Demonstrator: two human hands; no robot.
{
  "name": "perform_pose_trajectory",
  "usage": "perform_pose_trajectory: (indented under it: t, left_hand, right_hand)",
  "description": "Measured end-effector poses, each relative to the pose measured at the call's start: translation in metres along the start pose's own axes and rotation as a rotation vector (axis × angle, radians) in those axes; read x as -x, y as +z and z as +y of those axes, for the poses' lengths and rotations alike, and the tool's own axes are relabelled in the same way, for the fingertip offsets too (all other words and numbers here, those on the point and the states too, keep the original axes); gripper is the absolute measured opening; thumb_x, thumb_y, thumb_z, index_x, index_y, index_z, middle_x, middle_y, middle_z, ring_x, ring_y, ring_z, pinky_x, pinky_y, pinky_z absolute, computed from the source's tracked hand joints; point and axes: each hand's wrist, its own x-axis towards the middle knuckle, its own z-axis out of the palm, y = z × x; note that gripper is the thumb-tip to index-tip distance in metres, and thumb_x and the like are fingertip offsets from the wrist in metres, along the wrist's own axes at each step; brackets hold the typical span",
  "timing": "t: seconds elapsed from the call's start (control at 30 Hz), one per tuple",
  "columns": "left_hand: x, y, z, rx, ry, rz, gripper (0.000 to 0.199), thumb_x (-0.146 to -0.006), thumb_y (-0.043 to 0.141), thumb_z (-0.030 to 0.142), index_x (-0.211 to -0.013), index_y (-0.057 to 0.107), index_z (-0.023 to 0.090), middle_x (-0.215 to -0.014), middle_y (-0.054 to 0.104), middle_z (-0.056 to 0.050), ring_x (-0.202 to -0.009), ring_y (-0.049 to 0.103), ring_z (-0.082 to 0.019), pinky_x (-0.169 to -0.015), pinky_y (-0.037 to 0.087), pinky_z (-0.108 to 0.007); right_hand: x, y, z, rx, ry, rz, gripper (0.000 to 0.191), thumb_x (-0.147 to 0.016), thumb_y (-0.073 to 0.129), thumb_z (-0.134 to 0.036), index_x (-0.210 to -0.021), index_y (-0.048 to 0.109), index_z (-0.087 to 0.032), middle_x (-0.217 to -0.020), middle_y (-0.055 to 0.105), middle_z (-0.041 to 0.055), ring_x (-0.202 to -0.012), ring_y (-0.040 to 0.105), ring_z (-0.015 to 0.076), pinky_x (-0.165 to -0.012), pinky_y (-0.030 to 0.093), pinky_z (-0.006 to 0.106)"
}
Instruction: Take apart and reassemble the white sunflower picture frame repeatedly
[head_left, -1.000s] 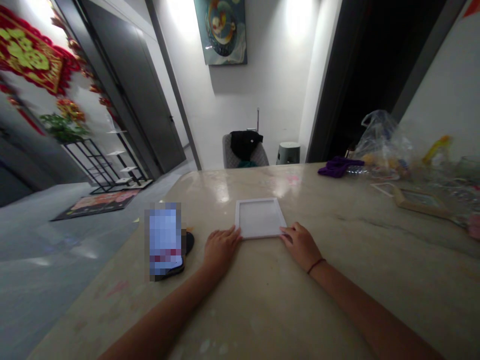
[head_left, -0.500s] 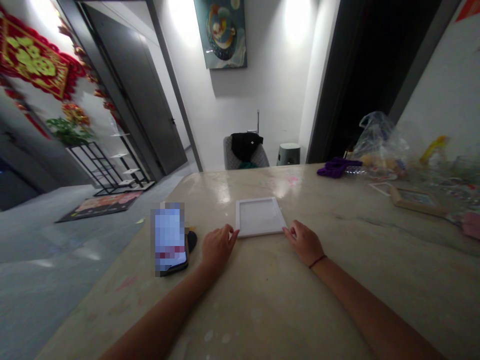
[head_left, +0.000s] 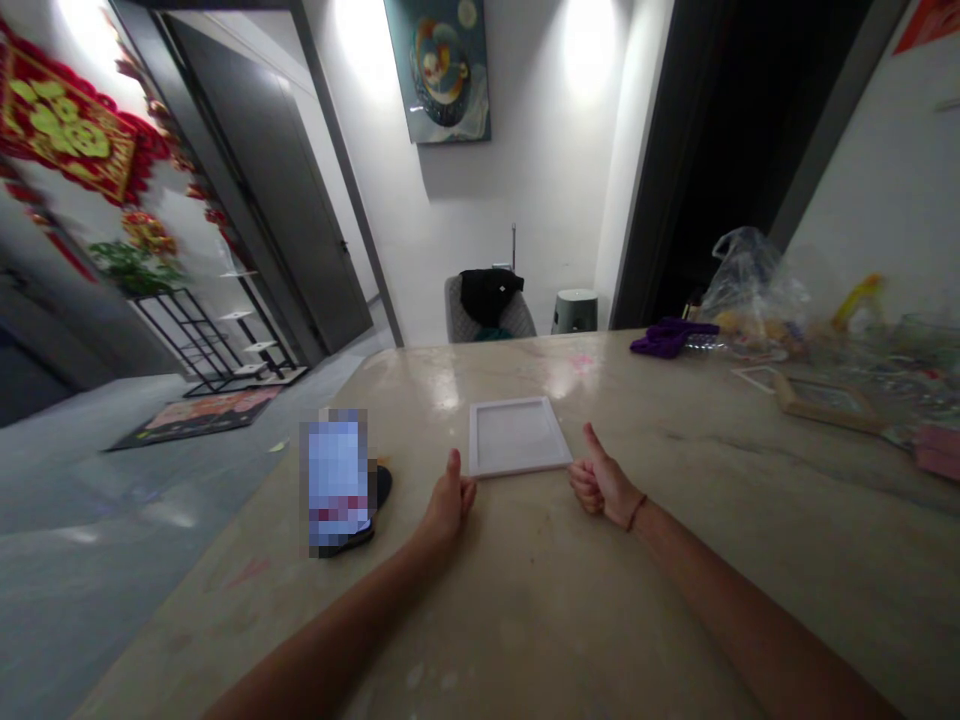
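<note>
A white square frame (head_left: 517,468) lies flat on the marble-patterned table (head_left: 525,620), in front of me. By its near left corner is my left hand (head_left: 448,500), fingers curled in and thumb pointing up, with nothing in it. My right hand (head_left: 602,485) makes the same thumb-up fist beside the near right corner, also holding nothing. A dark cord circles the right wrist.
A phone (head_left: 337,480) with a lit, blurred screen stands left of my left hand. On the right lie a purple cloth (head_left: 667,337), a clear plastic bag (head_left: 754,290), a wooden frame (head_left: 825,402) and a pink item (head_left: 937,450). A chair (head_left: 456,310) stands beyond the table.
Both hands have let go of the frame's near corners and curled into fists with the thumbs raised. The frame has stayed in place on the table.
</note>
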Motion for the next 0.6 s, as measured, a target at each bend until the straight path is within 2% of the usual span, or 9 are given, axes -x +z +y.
perform_pose_trajectory:
  t: [0.07,0.13,0.17,0.23,0.33,0.4,0.5,0.6]
  left_hand:
    - [-0.002,0.0,-0.006,-0.112,0.149,0.223,0.064,-0.081,0.01,0.063,-0.044,0.039,0.021,-0.043,0.04,0.001,-0.046,0.043,-0.013,-0.049,0.036,-0.026]
    - [-0.007,-0.001,-0.011,-0.226,0.261,0.393,0.053,-0.083,0.022,0.056,-0.067,0.057,0.018,-0.071,0.061,-0.005,-0.071,0.056,-0.018,-0.068,0.044,-0.03]
    - [-0.01,-0.001,-0.014,-0.314,0.283,0.422,0.047,-0.083,0.03,0.053,-0.083,0.06,0.017,-0.089,0.064,-0.008,-0.085,0.057,-0.021,-0.078,0.043,-0.034]
    - [-0.016,-0.001,-0.019,-0.487,0.278,0.372,0.043,-0.082,0.038,0.047,-0.101,0.059,0.014,-0.111,0.06,-0.013,-0.106,0.052,-0.025,-0.093,0.035,-0.04]
    - [-0.021,0.0,-0.023,-0.615,0.299,0.246,0.042,-0.079,0.047,0.043,-0.109,0.058,0.016,-0.121,0.056,-0.013,-0.115,0.047,-0.026,-0.099,0.031,-0.041]
    - [-0.02,0.0,-0.022,-0.616,0.34,0.22,0.04,-0.076,0.052,0.039,-0.109,0.059,0.018,-0.119,0.058,-0.011,-0.113,0.049,-0.025,-0.098,0.034,-0.039]
    - [-0.015,-0.001,-0.018,-0.562,0.393,0.175,0.034,-0.074,0.055,0.032,-0.105,0.062,0.019,-0.112,0.062,-0.009,-0.107,0.054,-0.024,-0.095,0.038,-0.037]
    - [-0.011,-0.001,-0.014,-0.48,0.384,0.159,0.037,-0.072,0.057,0.034,-0.106,0.061,0.018,-0.113,0.062,-0.009,-0.107,0.055,-0.025,-0.094,0.039,-0.038]
  right_hand:
    - [-0.004,-0.003,0.005,0.157,-0.176,0.244,0.064,-0.071,0.011,-0.078,-0.04,0.025,-0.024,-0.034,0.024,-0.0063,-0.03,0.02,0.0074,-0.032,0.019,0.022]
    - [-0.009,-0.007,0.011,0.41,-0.434,0.516,0.061,-0.074,0.022,-0.073,-0.045,0.04,-0.022,-0.044,0.043,-0.0006,-0.043,0.042,0.0119,-0.043,0.036,0.025]
    - [-0.011,-0.009,0.015,0.552,-0.553,0.611,0.057,-0.076,0.029,-0.069,-0.05,0.048,-0.021,-0.054,0.052,0.003,-0.055,0.051,0.0149,-0.053,0.042,0.028]
    - [-0.016,-0.011,0.021,0.807,-0.697,0.676,0.045,-0.078,0.041,-0.058,-0.065,0.059,-0.02,-0.077,0.063,0.0086,-0.079,0.057,0.0201,-0.072,0.044,0.034]
    - [-0.022,-0.009,0.028,0.955,-0.717,0.645,0.031,-0.079,0.048,-0.045,-0.078,0.065,-0.019,-0.096,0.065,0.0114,-0.096,0.057,0.0231,-0.085,0.042,0.039]
    - [-0.024,-0.006,0.03,0.849,-0.689,0.605,0.029,-0.079,0.049,-0.042,-0.081,0.066,-0.019,-0.097,0.067,0.011,-0.096,0.059,0.0232,-0.086,0.043,0.039]
    - [-0.023,-0.004,0.029,0.472,-0.615,0.575,0.032,-0.075,0.053,-0.044,-0.084,0.067,-0.017,-0.09,0.07,0.0094,-0.087,0.063,0.0226,-0.08,0.048,0.037]
    - [-0.02,-0.005,0.024,0.152,-0.529,0.578,0.034,-0.065,0.062,-0.042,-0.085,0.067,-0.014,-0.084,0.071,0.0089,-0.082,0.065,0.0231,-0.077,0.051,0.037]
